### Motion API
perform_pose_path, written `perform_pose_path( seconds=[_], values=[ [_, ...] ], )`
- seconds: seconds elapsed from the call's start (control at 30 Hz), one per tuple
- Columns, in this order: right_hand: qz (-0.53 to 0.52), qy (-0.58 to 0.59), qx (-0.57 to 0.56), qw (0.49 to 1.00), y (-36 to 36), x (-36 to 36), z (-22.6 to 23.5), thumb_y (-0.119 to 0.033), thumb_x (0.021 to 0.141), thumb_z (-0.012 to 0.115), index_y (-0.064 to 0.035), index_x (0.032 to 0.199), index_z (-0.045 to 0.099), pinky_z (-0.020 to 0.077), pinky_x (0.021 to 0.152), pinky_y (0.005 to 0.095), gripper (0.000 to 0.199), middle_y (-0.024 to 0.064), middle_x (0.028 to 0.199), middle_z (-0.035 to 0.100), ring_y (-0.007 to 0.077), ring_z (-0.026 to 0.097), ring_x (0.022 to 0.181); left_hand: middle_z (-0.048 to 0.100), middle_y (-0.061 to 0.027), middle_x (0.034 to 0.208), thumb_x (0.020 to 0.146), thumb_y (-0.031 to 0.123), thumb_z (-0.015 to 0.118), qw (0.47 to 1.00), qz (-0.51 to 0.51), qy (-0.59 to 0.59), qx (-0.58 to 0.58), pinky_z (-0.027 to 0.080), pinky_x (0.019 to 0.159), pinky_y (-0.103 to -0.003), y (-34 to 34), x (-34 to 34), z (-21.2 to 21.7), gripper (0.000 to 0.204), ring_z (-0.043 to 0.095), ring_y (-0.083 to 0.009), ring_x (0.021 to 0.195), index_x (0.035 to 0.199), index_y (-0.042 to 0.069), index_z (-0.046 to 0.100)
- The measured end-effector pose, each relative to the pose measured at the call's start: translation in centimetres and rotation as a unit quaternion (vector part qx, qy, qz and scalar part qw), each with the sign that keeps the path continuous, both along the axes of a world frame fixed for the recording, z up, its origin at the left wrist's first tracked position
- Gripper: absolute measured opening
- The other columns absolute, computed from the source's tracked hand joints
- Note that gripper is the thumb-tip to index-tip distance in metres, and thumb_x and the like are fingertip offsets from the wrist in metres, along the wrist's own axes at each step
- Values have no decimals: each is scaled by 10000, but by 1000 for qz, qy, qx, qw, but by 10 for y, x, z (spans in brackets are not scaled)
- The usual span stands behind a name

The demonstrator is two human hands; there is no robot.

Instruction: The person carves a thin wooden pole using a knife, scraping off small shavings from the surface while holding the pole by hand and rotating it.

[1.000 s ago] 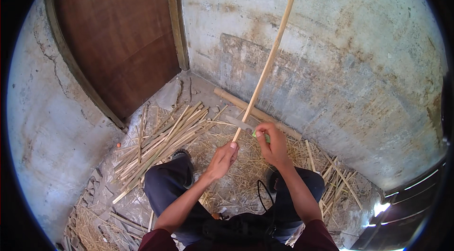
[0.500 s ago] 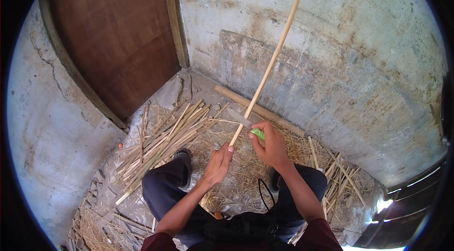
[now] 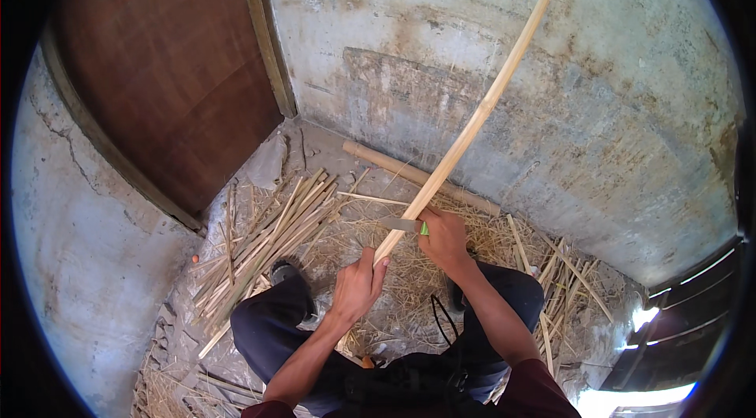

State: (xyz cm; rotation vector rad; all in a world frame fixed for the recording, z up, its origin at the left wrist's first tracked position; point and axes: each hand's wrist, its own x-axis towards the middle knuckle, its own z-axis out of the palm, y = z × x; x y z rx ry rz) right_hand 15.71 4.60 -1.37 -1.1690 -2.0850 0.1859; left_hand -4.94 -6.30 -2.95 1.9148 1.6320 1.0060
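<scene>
A long pale bamboo strip [image 3: 477, 120] slants up and away to the right, its broad face toward me. My left hand [image 3: 358, 288] grips its near end between thumb and fingers. Just beyond, my right hand [image 3: 443, 238] is closed around the green handle of a knife [image 3: 403, 224]. The knife's blade lies across the strip, a short way above my left hand, its tip showing on the strip's left side. Most of the handle is hidden inside my right fist.
A pile of split bamboo strips [image 3: 272, 237] lies on the left, with more strips [image 3: 571, 284] at the right. A thick bamboo pole [image 3: 421, 175] rests along the foot of the wall [image 3: 378, 95]. Shavings [image 3: 394, 292] cover the floor between my legs. A brown door [image 3: 173, 64] stands at upper left.
The strip has turned so its wider face shows, and its far end has swung right and lower. My right hand and the knife have come slightly nearer; my left hand has lowered slightly.
</scene>
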Motion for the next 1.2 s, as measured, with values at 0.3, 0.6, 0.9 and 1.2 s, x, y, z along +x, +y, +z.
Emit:
perform_pose_path(
  seconds=[0.3,0.6,0.9,1.2],
  values=[
    [-60,6,10,998,9,-12,3,-108,823,749,-65,951,783,582,651,508,139,159,849,764,388,754,733,684,-266,736,1121,239,636,999,25,24,16,541,570,-580,-3,5,-12,268,701,-504,666,1044,16,509],
    [-102,-29,35,994,28,-9,-3,-128,774,763,-99,963,782,569,638,521,192,159,767,752,397,746,690,672,-271,725,1128,236,629,1000,18,3,16,524,558,-585,-1,5,-13,267,687,-513,651,1049,14,502],
    [-110,-6,51,993,38,-7,-5,-114,762,750,-79,937,799,567,665,534,185,196,750,737,428,735,705,646,-276,688,1135,228,613,1000,3,-20,23,502,542,-586,4,2,-5,262,674,-517,635,1046,9,501],
    [4,-29,-47,998,25,-12,-14,-109,737,749,-59,935,807,586,710,544,212,232,771,727,463,733,750,635,-296,679,1142,216,592,999,-4,-43,-15,490,547,-587,2,-3,-16,253,669,-534,648,1045,-6,519]
  ],
)
